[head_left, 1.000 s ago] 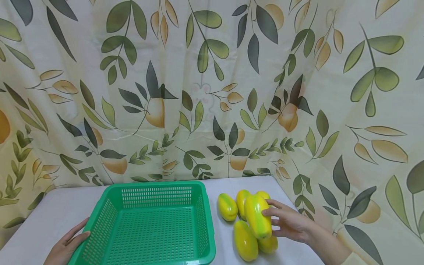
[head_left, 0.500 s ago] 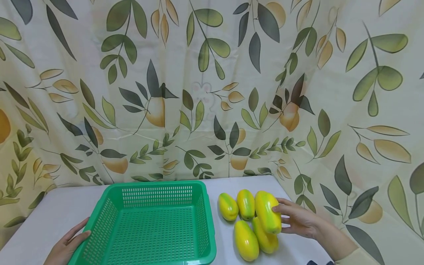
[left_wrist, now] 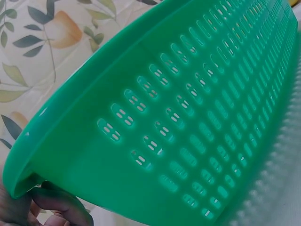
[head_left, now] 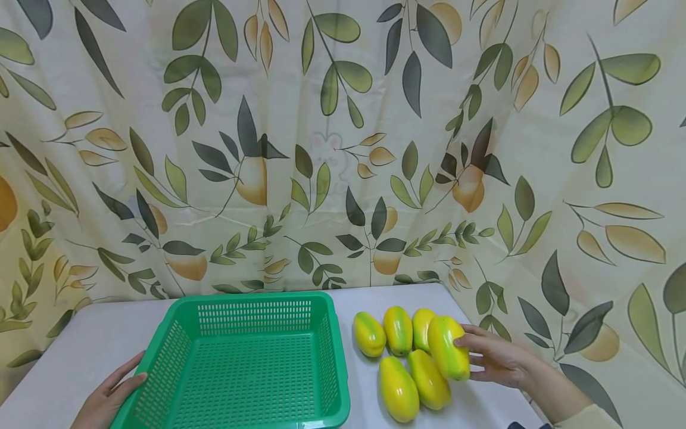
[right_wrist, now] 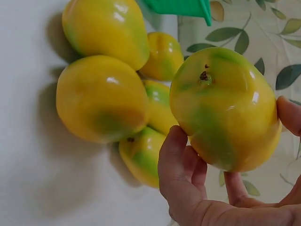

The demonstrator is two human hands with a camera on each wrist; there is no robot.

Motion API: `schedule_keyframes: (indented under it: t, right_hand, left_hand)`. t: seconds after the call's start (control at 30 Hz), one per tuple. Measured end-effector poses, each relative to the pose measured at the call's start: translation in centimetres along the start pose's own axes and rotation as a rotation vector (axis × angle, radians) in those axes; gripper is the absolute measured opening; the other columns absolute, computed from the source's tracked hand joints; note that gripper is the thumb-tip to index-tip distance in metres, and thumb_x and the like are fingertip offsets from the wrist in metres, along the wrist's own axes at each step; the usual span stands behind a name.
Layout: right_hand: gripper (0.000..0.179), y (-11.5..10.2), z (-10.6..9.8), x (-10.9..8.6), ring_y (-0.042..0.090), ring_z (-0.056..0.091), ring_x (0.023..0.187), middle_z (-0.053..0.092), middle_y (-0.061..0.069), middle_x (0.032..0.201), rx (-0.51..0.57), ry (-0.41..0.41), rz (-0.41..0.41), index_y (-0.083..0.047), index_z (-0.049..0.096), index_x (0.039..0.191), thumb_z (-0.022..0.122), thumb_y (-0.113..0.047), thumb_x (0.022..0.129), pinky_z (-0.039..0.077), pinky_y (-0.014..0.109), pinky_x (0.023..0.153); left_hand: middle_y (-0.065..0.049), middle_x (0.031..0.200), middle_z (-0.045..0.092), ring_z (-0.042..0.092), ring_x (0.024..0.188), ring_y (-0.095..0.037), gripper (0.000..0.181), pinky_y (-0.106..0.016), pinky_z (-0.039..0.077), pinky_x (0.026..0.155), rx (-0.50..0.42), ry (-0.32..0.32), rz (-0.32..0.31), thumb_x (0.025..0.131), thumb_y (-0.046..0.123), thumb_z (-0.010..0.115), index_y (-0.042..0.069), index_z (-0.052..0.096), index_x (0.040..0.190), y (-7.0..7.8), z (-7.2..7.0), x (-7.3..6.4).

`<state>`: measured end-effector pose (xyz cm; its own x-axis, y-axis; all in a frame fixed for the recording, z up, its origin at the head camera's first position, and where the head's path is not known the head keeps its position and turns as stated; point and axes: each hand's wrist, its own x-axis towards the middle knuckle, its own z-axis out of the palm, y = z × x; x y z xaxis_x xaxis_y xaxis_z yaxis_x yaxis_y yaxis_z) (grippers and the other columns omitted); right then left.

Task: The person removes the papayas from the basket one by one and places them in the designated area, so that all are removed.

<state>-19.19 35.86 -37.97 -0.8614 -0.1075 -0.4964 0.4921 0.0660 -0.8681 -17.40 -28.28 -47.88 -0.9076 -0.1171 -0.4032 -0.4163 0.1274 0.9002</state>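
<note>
My right hand [head_left: 498,360] holds a yellow papaya with green streaks [head_left: 449,348] between thumb and fingers. In the head view it is upright at the right of a group of similar fruits; the right wrist view shows the end of the held papaya [right_wrist: 225,113] with a small dark mark. Several more papayas, among them a front one [head_left: 399,388] and a left one [head_left: 368,335], lie on the white table. My left hand [head_left: 109,393] grips the left rim of a green plastic basket [head_left: 252,300]. In the left wrist view, curled fingers [left_wrist: 61,202] show under the basket's rim.
The slatted basket floor [head_left: 252,375] shows no fruit on it. The white tabletop [head_left: 128,322] extends around basket and fruits. A leaf-patterned curtain [head_left: 332,238] hangs behind the table and along its right side. A dark object [head_left: 527,425] shows at the bottom edge, near the right sleeve.
My right hand has moved to the right with the papaya, off from in front of the others, so a back papaya shows again. The left hand and basket have stayed put.
</note>
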Motion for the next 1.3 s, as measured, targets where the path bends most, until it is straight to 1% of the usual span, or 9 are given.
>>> schedule_keyframes:
  t: [0.13, 0.3, 0.63, 0.73, 0.9, 0.97, 1.17, 1.27, 1.3]
  right_hand:
    - [0.076, 0.6, -0.7, 0.4, 0.035, 0.046, 0.104, 0.033, 0.022, 0.126, 0.011, 0.025, 0.02, -0.004, 0.004, 0.142, 0.054, -0.018, 0.087, 0.043, 0.053, 0.083]
    - [0.076, 1.5, -1.7, 0.9, 0.034, 0.045, 0.103, 0.033, 0.022, 0.124, 0.012, 0.028, 0.042, -0.004, 0.002, 0.142, 0.054, -0.018, 0.087, 0.043, 0.051, 0.083]
    - [0.078, 3.2, -2.8, 1.8, 0.036, 0.044, 0.103, 0.031, 0.025, 0.125, 0.038, 0.122, 0.062, -0.002, 0.007, 0.141, 0.058, -0.019, 0.085, 0.044, 0.051, 0.082]
    - [0.077, 3.7, -3.0, 2.1, 0.035, 0.046, 0.101, 0.032, 0.025, 0.125, 0.04, 0.141, 0.068, -0.002, 0.009, 0.141, 0.059, -0.019, 0.084, 0.045, 0.05, 0.081]
    - [0.077, 4.2, -3.3, 2.5, 0.037, 0.045, 0.104, 0.029, 0.027, 0.127, 0.021, 0.125, 0.08, -0.001, 0.008, 0.141, 0.058, -0.02, 0.085, 0.044, 0.051, 0.082]
    - [0.077, 4.3, -3.3, 2.6, 0.039, 0.044, 0.104, 0.028, 0.028, 0.128, 0.011, 0.124, 0.084, 0.0, 0.008, 0.14, 0.058, -0.021, 0.085, 0.044, 0.051, 0.082]
    - [0.075, 4.7, -3.6, 3.0, 0.04, 0.042, 0.105, 0.026, 0.029, 0.126, 0.014, 0.163, 0.115, 0.0, 0.012, 0.14, 0.059, -0.02, 0.085, 0.045, 0.051, 0.082]
    - [0.077, 4.9, -3.6, 3.2, 0.04, 0.039, 0.106, 0.026, 0.03, 0.125, 0.01, 0.174, 0.136, 0.0, 0.012, 0.139, 0.06, -0.021, 0.084, 0.045, 0.05, 0.081]
    - [0.077, 5.0, -3.7, 3.2, 0.04, 0.038, 0.106, 0.026, 0.03, 0.125, 0.009, 0.176, 0.142, 0.001, 0.012, 0.139, 0.061, -0.021, 0.083, 0.045, 0.05, 0.081]
  left_hand:
    - [-0.004, 0.092, 0.062, 0.061, 0.077, -0.025, 0.086, -0.041, 0.051, 0.066, -0.008, 0.002, -0.002, 0.076, 0.059, 0.059, 0.029, 0.017, 0.144, 0.0, 0.0, 0.0]
    - [-0.002, 0.093, 0.062, 0.061, 0.077, -0.024, 0.085, -0.041, 0.051, 0.066, -0.016, 0.003, -0.007, 0.075, 0.058, 0.061, 0.031, 0.019, 0.143, 0.0, -0.1, 0.1]
    - [-0.004, 0.092, 0.063, 0.061, 0.077, -0.025, 0.083, -0.041, 0.051, 0.066, -0.006, 0.001, -0.004, 0.076, 0.058, 0.06, 0.031, 0.02, 0.143, 0.1, 0.0, 0.0]
    - [-0.005, 0.092, 0.063, 0.061, 0.077, -0.026, 0.08, -0.042, 0.051, 0.065, -0.003, 0.001, -0.004, 0.076, 0.058, 0.059, 0.033, 0.021, 0.142, 0.0, -0.1, 0.0]
    - [-0.006, 0.09, 0.064, 0.062, 0.076, -0.027, 0.069, -0.042, 0.051, 0.065, -0.005, 0.006, 0.001, 0.076, 0.058, 0.059, 0.041, 0.028, 0.135, -0.2, 0.0, 0.0]
    - [-0.007, 0.089, 0.064, 0.062, 0.076, -0.027, 0.067, -0.042, 0.051, 0.064, -0.008, 0.011, 0.002, 0.076, 0.058, 0.06, 0.042, 0.029, 0.133, -0.2, 0.0, 0.0]
    - [-0.006, 0.088, 0.063, 0.062, 0.075, -0.027, 0.061, -0.042, 0.052, 0.064, -0.022, 0.018, 0.001, 0.075, 0.057, 0.061, 0.045, 0.033, 0.128, -0.3, 0.1, 0.0]
    - [-0.006, 0.09, 0.063, 0.061, 0.075, -0.026, 0.072, -0.041, 0.051, 0.064, 0.002, 0.017, 0.001, 0.075, 0.058, 0.061, 0.041, 0.027, 0.136, -0.1, 0.0, 0.1]
    - [-0.006, 0.091, 0.063, 0.061, 0.075, -0.025, 0.077, -0.041, 0.051, 0.064, 0.016, 0.015, 0.002, 0.075, 0.059, 0.06, 0.037, 0.023, 0.139, -0.1, 0.0, 0.1]
